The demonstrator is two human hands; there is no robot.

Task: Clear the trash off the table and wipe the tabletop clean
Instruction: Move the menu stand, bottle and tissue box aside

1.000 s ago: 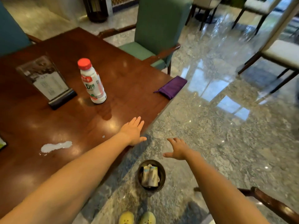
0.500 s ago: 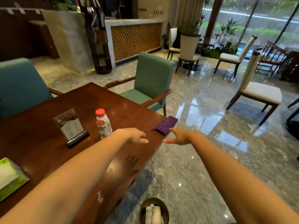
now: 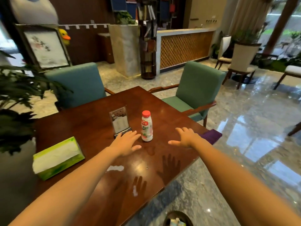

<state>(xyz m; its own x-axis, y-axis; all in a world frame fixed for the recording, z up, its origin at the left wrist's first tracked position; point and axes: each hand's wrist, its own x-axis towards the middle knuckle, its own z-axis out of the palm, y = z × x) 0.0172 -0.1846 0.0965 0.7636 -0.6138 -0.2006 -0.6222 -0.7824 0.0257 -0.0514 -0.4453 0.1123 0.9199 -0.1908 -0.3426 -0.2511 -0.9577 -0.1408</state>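
Both my hands are out over the table, spread flat and holding nothing. My left hand [image 3: 126, 142] hovers with fingers splayed, fingertips just beside the base of the bottle [image 3: 146, 126]; my right hand [image 3: 184, 137] floats on the other side, a little farther off, so the bottle stands upright between them. I'd call this the trash-clearing step, with the bottle as the target. Just behind my left hand is the menu stand [image 3: 120, 121], so closing on the bottle calls for a clean wrap round its middle without knocking that. The bin [image 3: 177, 219] waits on the floor below the table edge, something already inside. Then the wiping: a white spill [image 3: 115, 168] lies on the tabletop [image 3: 78, 121] near my left forearm, with a smaller smear [image 3: 135, 192] nearer the edge. The purple cloth [image 3: 211, 136] lies at the table's right edge, just past my right wrist, and the tissue box [image 3: 57, 157] sits off to the left.
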